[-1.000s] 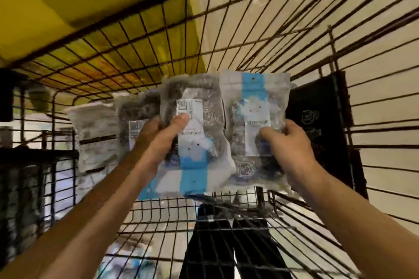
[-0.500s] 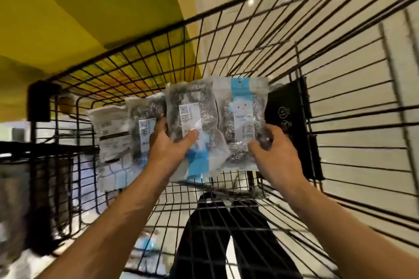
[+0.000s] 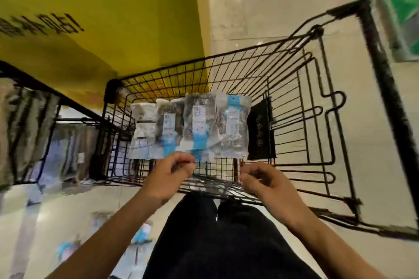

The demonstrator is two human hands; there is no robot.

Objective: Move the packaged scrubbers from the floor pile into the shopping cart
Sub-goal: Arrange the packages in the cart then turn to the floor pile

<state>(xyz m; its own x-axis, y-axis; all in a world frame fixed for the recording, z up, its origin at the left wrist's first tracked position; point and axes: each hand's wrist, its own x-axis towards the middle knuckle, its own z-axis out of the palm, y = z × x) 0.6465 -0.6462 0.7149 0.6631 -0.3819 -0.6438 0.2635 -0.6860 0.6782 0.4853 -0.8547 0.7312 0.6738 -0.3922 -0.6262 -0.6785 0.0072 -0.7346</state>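
You have a yellow wall with dark lettering ahead — pale glossy floor tiles beside it. A black wire rack stands left.

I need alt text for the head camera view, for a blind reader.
Four scrubber packs stand in a row inside a black wire shopping cart. The left hand and right hand hang loosely curled just below them, holding nothing.

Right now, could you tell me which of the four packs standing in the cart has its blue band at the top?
The rightmost pack, beside the black panel. Its blue band runs along the top edge; the others that show blue have it low.
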